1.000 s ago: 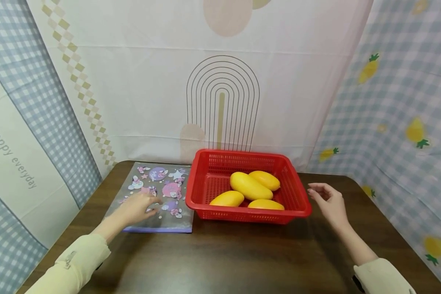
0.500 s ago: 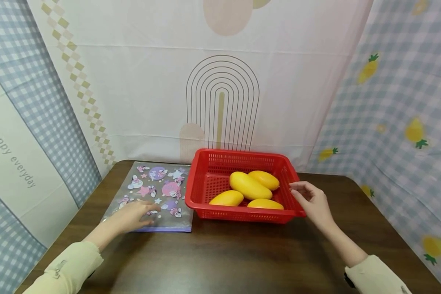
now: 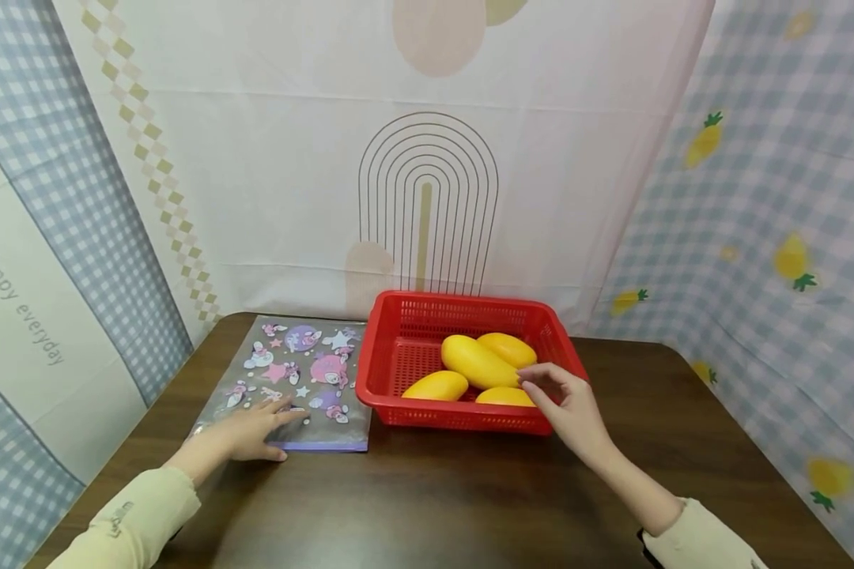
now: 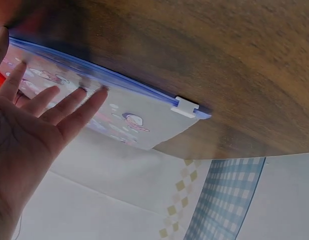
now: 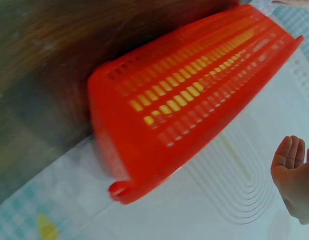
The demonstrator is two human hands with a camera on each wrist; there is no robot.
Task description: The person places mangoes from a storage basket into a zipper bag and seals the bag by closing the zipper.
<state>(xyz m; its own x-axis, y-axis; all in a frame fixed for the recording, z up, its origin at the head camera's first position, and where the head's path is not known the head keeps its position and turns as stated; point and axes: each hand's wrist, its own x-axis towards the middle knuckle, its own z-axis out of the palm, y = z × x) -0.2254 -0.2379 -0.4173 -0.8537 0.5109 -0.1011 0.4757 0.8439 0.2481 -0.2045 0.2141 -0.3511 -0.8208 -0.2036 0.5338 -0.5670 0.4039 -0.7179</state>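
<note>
My left hand (image 3: 251, 433) reaches over the lower left part of a clear zip bag (image 3: 327, 370) printed with cartoon figures. Its fingers are spread; in the left wrist view the palm (image 4: 29, 132) is bare, beside the bag's blue zip edge (image 4: 129, 86) and white slider (image 4: 185, 106). Several yellow mangoes (image 3: 478, 362) lie in a red perforated basket (image 3: 462, 408). Over the basket's front right side is my right hand (image 3: 572, 411), fingers loosely bent with nothing seen between them. Its fingertips are close to the mangoes; whether they touch cannot be told.
The brown wooden table (image 3: 427, 498) extends in front of the basket and to its right. A white patterned cloth (image 3: 292, 182) hangs behind, and checked cloths (image 3: 768, 237) stand at both sides.
My right hand has moved left, from outside the basket's right rim to above the mangoes. The left hand has shifted slightly left and nearer, its fingers spreading lower over the bag.
</note>
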